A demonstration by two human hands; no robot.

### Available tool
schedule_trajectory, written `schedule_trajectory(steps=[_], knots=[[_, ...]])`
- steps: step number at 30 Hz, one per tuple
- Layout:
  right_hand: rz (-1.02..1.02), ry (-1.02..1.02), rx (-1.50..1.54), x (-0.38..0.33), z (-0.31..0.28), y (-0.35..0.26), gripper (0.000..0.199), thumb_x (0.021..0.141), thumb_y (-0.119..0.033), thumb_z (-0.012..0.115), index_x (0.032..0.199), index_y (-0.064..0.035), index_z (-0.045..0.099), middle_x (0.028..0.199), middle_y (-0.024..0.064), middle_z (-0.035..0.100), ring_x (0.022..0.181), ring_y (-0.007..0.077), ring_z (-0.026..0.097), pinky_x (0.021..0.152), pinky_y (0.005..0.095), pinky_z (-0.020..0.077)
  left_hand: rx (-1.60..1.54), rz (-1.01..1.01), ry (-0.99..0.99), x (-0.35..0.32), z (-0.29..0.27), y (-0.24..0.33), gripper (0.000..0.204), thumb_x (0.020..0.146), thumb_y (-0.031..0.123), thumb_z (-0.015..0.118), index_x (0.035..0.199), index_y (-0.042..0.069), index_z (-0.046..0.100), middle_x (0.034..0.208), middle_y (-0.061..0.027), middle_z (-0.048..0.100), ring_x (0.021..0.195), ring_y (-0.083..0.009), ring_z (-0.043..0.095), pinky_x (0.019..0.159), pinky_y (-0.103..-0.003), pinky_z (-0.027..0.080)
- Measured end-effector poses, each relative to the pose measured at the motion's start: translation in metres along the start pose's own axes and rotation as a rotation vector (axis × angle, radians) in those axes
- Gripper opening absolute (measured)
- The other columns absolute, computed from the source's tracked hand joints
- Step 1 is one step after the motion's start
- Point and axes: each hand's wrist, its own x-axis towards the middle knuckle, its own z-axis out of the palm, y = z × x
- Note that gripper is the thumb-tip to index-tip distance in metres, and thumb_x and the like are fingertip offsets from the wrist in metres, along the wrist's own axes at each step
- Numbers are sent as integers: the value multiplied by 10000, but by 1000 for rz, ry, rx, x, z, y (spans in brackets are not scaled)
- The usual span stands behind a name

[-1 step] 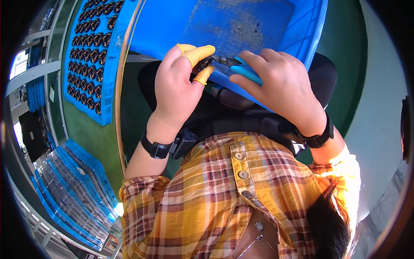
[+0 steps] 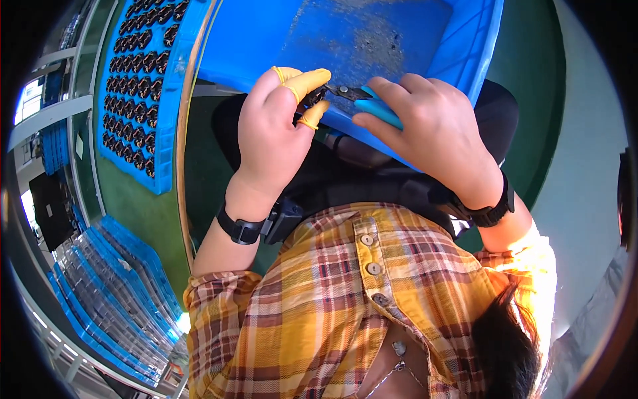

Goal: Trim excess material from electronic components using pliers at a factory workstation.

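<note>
Between the thumb and forefinger of my left hand [image 2: 276, 126] is a small black part [image 2: 314, 98], mostly covered by the fingers. Yellow finger cots cover several of those fingertips. My right hand [image 2: 432, 120] is wrapped round cutting pliers [image 2: 380, 108] with turquoise handles and dark metal jaws. The tips of the jaws reach the black part, but whether they bite into it is too small to tell. Both hands are over the near rim of a blue plastic bin [image 2: 458, 66], with small grey scraps on its floor.
On the green table [image 2: 143, 209] at the left lies a blue tray [image 2: 164, 159] holding rows of small black parts. A stack of clear and blue trays [image 2: 113, 299] stands nearer on the left. The table's wooden edge [image 2: 181, 146] runs beside my left arm.
</note>
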Motion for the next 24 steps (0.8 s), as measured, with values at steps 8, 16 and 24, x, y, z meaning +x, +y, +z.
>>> schedule_trajectory(steps=[8,16,24], knots=[[39,-55,-2,0,8,13,406,843,-472,678,828,-67,682,632,137,625,607,301,653,521,390,510,-114,-193,-55,4,17,-7,400,709,-53,775,1087,42,686,935,-99,614,762,-200,615,676,-283,523],[140,-55,254,-7,14,20,466,901,-510,600,883,-52,686,675,161,635,661,360,643,578,442,516,-526,-358,24,5,26,-13,423,776,-94,741,1165,7,607,1059,-70,637,905,-127,631,802,-242,540],[150,-92,267,-6,9,15,467,896,-522,602,906,-63,691,684,159,642,668,360,648,571,444,514,-634,-356,7,6,27,-8,411,776,-122,730,1142,-12,579,1096,-81,636,964,-137,633,857,-255,534]])
